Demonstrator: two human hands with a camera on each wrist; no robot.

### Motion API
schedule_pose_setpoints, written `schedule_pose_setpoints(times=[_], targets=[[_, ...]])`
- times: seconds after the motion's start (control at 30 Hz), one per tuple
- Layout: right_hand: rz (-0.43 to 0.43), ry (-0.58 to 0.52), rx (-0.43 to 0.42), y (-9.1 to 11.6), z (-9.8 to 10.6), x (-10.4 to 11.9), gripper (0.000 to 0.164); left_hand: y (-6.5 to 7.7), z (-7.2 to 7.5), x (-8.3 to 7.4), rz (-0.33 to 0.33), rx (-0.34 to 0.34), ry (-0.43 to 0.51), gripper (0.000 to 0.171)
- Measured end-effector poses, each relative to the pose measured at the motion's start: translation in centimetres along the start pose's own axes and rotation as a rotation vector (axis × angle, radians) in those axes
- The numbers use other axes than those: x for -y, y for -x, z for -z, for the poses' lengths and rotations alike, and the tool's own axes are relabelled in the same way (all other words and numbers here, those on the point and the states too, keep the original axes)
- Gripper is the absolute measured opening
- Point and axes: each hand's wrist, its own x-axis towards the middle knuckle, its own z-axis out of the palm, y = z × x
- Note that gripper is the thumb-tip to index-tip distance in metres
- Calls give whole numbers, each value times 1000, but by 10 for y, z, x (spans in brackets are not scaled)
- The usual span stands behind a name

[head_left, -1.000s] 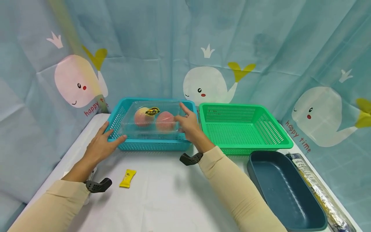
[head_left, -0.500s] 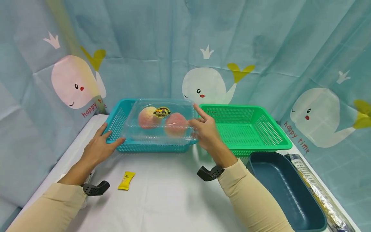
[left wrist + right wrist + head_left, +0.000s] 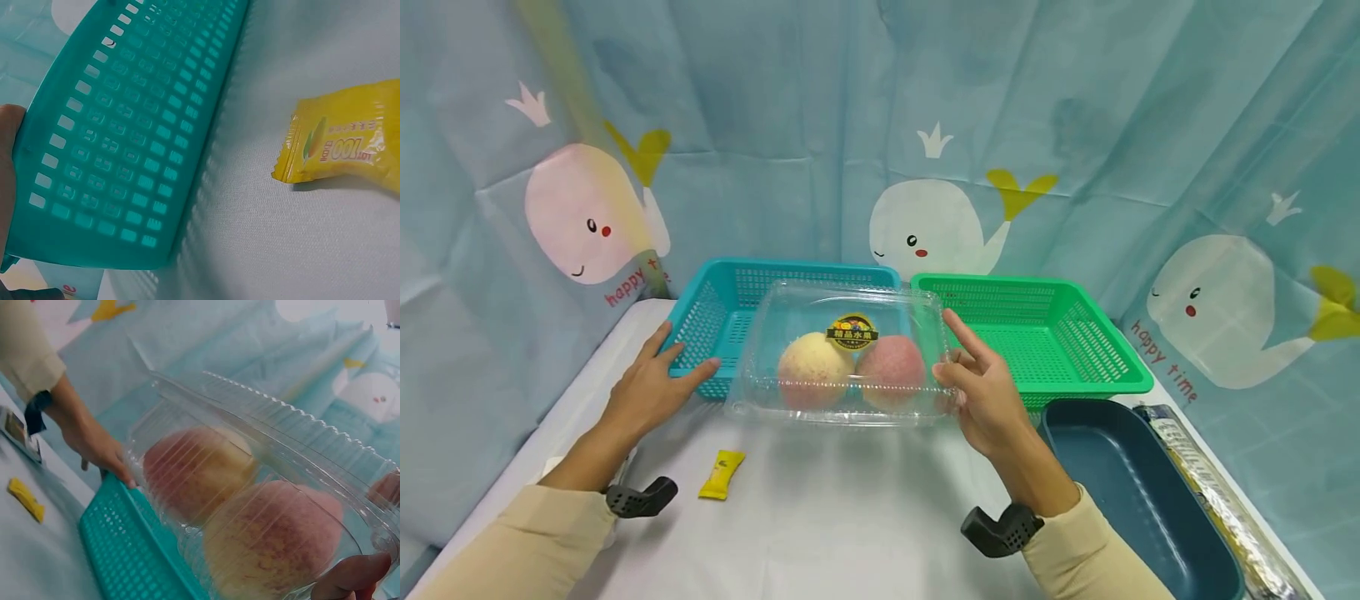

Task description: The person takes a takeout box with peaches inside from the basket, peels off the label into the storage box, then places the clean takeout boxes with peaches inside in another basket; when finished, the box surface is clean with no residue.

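Note:
My right hand (image 3: 988, 387) grips the right end of a clear plastic fruit box (image 3: 752, 367), with the thumb on its front side. Inside the box lie two peaches (image 3: 891, 371), and a black-and-gold label (image 3: 852, 333) sits on its lid. The box is raised, tilted towards me, and overlaps the front of the blue basket (image 3: 707, 321) in the head view. My left hand (image 3: 651, 387) holds that basket's near left corner, thumb at the front rim and fingers over the left side. The left wrist view shows the perforated basket wall (image 3: 112, 144) up close.
A green basket (image 3: 1037, 387) stands right of the blue one. In front of it are a dark blue tub (image 3: 1135, 492) and a long shiny packet (image 3: 1217, 500) at the table's right edge. A small yellow packet (image 3: 722, 475) lies near my left wrist.
My right hand has lifted the fruit box out of the blue basket and brought it right and towards me. My left hand has stayed at the basket corner.

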Motion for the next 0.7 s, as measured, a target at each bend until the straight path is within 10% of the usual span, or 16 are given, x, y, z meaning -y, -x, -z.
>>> schedule_pose_setpoints(times=[0.7], targets=[[64, -15, 89, 79, 44, -18, 76, -2, 0, 3, -23, -1, 39, 92]])
